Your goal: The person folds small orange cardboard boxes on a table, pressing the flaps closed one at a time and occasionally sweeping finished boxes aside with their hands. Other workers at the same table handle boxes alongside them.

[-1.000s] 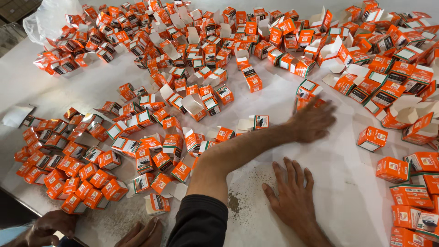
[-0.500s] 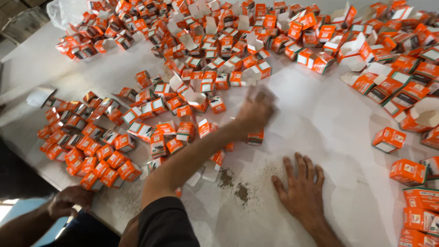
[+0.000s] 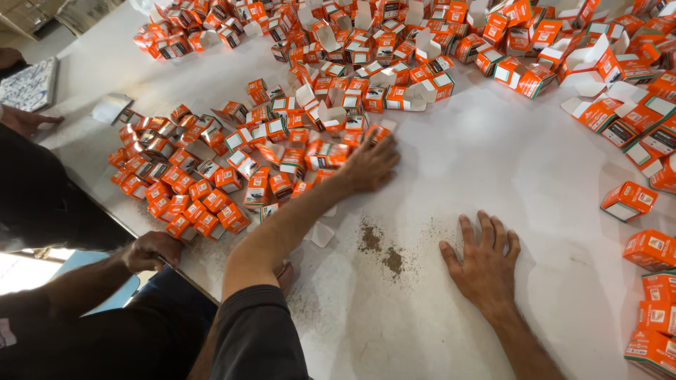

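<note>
Left hand [image 3: 370, 165] laid flat, fingers together, against small orange boxes [image 3: 310, 151] at 11 o'clock; best swept low. Right hand [image 3: 486, 264] splayed on surface [image 3: 493, 162].

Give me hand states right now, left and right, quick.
Left hand: open, palm down, against the small orange boxes; grips nothing.
Right hand: open, fingers spread, flat on the white table; empty.
</note>
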Demonstrator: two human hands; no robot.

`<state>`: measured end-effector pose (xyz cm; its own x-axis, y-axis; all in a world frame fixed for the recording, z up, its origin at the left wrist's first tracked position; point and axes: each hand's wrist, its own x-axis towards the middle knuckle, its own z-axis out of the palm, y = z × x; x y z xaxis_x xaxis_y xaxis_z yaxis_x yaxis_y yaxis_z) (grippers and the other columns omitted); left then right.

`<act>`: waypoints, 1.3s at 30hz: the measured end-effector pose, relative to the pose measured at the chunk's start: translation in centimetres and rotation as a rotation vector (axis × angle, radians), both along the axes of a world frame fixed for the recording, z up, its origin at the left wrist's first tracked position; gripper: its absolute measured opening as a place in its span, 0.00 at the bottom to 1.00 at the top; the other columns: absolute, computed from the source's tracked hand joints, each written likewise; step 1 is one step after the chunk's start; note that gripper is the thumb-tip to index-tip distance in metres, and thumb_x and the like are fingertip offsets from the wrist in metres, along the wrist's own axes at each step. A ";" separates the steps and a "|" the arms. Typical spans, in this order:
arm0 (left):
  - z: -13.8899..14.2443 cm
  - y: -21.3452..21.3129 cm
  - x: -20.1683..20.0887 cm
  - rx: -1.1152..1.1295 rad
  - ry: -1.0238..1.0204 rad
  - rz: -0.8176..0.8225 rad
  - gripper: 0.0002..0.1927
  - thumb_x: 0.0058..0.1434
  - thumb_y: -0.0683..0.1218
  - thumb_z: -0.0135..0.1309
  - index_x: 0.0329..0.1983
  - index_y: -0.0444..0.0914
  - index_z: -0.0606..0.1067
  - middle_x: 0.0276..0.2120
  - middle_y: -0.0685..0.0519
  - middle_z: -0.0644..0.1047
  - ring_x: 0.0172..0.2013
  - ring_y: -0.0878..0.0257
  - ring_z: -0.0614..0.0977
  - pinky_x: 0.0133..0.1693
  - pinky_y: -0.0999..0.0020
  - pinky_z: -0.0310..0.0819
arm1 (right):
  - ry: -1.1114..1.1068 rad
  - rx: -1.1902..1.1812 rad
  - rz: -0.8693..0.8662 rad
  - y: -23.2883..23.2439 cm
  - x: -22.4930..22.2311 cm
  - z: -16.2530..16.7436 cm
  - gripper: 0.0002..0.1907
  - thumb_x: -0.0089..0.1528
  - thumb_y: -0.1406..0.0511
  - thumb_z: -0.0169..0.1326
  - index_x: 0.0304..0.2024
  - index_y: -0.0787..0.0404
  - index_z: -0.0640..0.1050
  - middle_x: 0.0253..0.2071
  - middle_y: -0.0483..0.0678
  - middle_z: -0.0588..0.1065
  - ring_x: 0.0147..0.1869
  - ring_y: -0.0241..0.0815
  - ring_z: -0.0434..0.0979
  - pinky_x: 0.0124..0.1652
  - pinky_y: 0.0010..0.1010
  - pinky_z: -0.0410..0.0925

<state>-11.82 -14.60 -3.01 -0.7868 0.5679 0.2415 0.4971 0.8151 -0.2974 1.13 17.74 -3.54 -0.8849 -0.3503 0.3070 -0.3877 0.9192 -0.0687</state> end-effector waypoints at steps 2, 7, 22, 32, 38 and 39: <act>1.2 -0.7 1.0 0.001 0.059 0.017 0.27 0.67 0.58 0.46 0.63 0.38 0.70 0.67 0.41 0.67 0.72 0.46 0.59 0.70 0.33 0.39 | 0.000 -0.006 0.006 0.0 0.0 -0.1 0.36 0.64 0.42 0.43 0.67 0.53 0.69 0.71 0.54 0.61 0.76 0.52 0.53 0.70 0.57 0.47; 5.3 2.0 11.1 0.035 -0.096 -0.065 0.26 0.67 0.57 0.49 0.62 0.37 0.70 0.70 0.41 0.64 0.74 0.45 0.56 0.72 0.35 0.38 | 0.004 -0.020 0.008 0.1 -0.3 -0.5 0.36 0.64 0.41 0.42 0.67 0.53 0.70 0.71 0.55 0.61 0.77 0.52 0.53 0.71 0.57 0.46; 5.6 -3.7 28.1 -0.143 -0.353 0.278 0.38 0.62 0.64 0.47 0.71 0.41 0.62 0.74 0.43 0.54 0.73 0.46 0.51 0.68 0.34 0.35 | 0.025 -0.010 0.058 0.5 -1.3 -2.8 0.37 0.67 0.41 0.39 0.70 0.55 0.69 0.73 0.58 0.60 0.78 0.56 0.52 0.71 0.61 0.45; 1.6 -8.2 18.8 -0.054 -0.113 0.187 0.36 0.70 0.66 0.36 0.72 0.39 0.61 0.74 0.40 0.56 0.74 0.47 0.53 0.70 0.32 0.33 | 0.026 -0.011 0.049 0.4 -1.4 -2.4 0.37 0.67 0.40 0.39 0.69 0.55 0.68 0.73 0.58 0.59 0.78 0.56 0.51 0.71 0.59 0.44; 1.9 -7.6 17.9 0.013 -0.054 0.169 0.33 0.70 0.61 0.39 0.70 0.35 0.64 0.71 0.40 0.61 0.72 0.46 0.58 0.69 0.32 0.35 | 0.026 -0.031 0.044 0.2 -1.3 -2.1 0.37 0.66 0.41 0.40 0.68 0.54 0.69 0.73 0.58 0.59 0.78 0.55 0.52 0.70 0.59 0.44; 1.9 -7.5 18.0 0.040 -0.046 0.165 0.32 0.69 0.60 0.40 0.69 0.35 0.64 0.71 0.39 0.61 0.72 0.46 0.58 0.70 0.33 0.36 | 0.029 -0.030 0.045 0.2 -1.4 -2.1 0.37 0.66 0.40 0.40 0.68 0.54 0.69 0.73 0.58 0.59 0.78 0.56 0.52 0.70 0.59 0.44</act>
